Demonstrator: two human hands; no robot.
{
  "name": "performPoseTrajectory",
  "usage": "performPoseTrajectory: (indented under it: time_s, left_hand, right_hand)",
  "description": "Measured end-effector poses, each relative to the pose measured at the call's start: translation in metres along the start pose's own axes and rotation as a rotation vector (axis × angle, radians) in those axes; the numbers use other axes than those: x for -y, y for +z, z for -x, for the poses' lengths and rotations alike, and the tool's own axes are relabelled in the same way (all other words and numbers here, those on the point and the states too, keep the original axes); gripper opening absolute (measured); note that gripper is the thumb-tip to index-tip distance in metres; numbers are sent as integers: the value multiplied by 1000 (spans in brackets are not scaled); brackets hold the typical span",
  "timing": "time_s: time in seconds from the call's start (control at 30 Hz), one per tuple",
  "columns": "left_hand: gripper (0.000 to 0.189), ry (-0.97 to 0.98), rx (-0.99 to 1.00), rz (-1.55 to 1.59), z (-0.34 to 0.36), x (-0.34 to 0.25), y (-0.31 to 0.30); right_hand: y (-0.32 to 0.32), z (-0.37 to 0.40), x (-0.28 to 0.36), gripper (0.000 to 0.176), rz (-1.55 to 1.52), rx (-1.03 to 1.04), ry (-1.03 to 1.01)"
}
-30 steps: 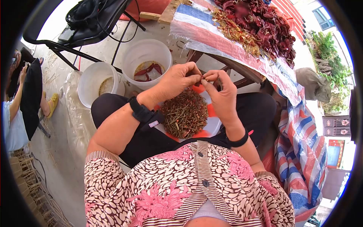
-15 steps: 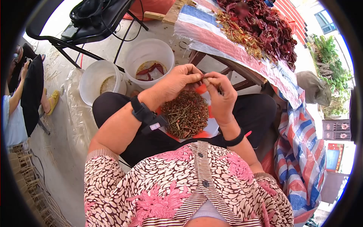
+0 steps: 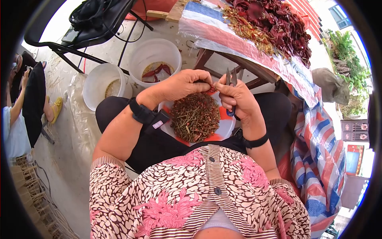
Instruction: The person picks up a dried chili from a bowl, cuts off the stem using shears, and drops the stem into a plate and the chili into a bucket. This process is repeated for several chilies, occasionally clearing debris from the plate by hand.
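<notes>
My left hand (image 3: pixel 194 83) is closed, its thumb and fingers pinching a small dried red chili (image 3: pixel 213 88), mostly hidden by the fingertips. Close beside it, my right hand (image 3: pixel 240 98) is wrapped round a pair of scissors (image 3: pixel 231 78). The blades point up and away from me, and a bit of blue handle shows below the palm. The right fingertips also meet the chili. Under both hands, a white and red basin (image 3: pixel 227 126) rests in my lap, holding a heap of chili stems and bits (image 3: pixel 195 118).
Two white buckets (image 3: pixel 175 49) (image 3: pixel 88 93) stand on the floor ahead; the farther one holds a few red chilies (image 3: pixel 157 71). A striped sheet (image 3: pixel 207 26) covers a table bearing piled dried chilies (image 3: pixel 278 24). A black chair (image 3: pixel 93 34) is at upper left. Another person (image 3: pixel 18 119) sits left.
My right hand has turned and shifted slightly right, so the scissor blades now show upright. The left hand stays near the same place, still pinching.
</notes>
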State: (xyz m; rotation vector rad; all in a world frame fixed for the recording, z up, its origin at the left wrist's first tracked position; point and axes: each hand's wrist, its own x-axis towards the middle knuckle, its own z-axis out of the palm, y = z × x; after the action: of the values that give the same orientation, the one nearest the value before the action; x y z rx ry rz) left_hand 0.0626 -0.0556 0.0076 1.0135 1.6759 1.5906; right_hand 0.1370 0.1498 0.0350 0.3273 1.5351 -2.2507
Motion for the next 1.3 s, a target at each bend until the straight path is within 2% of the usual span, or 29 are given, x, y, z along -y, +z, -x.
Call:
performPoseTrajectory:
  time_s: [0.17,0.37,0.47,0.5,0.6,0.67,0.73,0.77,0.87,0.9,0.97,1.0,1.07,1.13,1.23,1.3]
  left_hand:
    - [13,2,48,105,2,-5,-2]
    - [17,-94,-77,158,-6,7,1]
    - [16,-56,-206,-5,-10,12,5]
    - [15,-69,-233,-18,-11,12,6]
    - [13,-77,-358,-111,-13,16,9]
    - [14,-38,-495,-249,-14,28,11]
    - [15,-192,-627,-392,-20,46,-10]
    - [17,-175,-521,-306,-18,48,-20]
    - [15,-273,-524,-314,-9,32,-29]
    - [16,-239,-529,-407,-7,40,-37]
    - [16,-134,-550,-591,-7,77,-64]
    - [17,-204,-610,-603,-7,88,-72]
    - [22,-302,-690,-701,-5,90,-78]
    - [29,-366,-739,-884,-4,84,-81]
    - [40,-327,-867,-981,-4,84,-76]
    - [42,-377,-752,-1019,-7,79,-79]
  right_hand:
    - [-15,-7,-10,7,-304,208,92]
    - [-3,-11,-18,7,-68,-63,-205]
    - [15,-5,-21,7,147,-230,-446]
    - [19,-6,-25,9,329,-337,-543]
    - [14,-19,-41,16,1130,-378,-1192]
    - [15,-15,-42,18,1148,-322,-1195]
    - [25,-7,-41,17,1078,-277,-1216]
    - [28,-7,-39,16,1051,-323,-1165]
    - [14,-9,-34,15,843,-311,-840]
    - [8,-9,-37,13,805,-314,-777]
    - [2,-7,-42,13,999,-297,-645]
    - [3,-5,-45,14,1078,-277,-563]
    - [-14,-13,-64,17,1260,-144,-651]
    - [-24,-18,-83,23,1291,-151,-577]
    - [-29,-15,-80,22,1404,-165,-401]
    - [-23,-12,-64,23,1373,-161,-271]
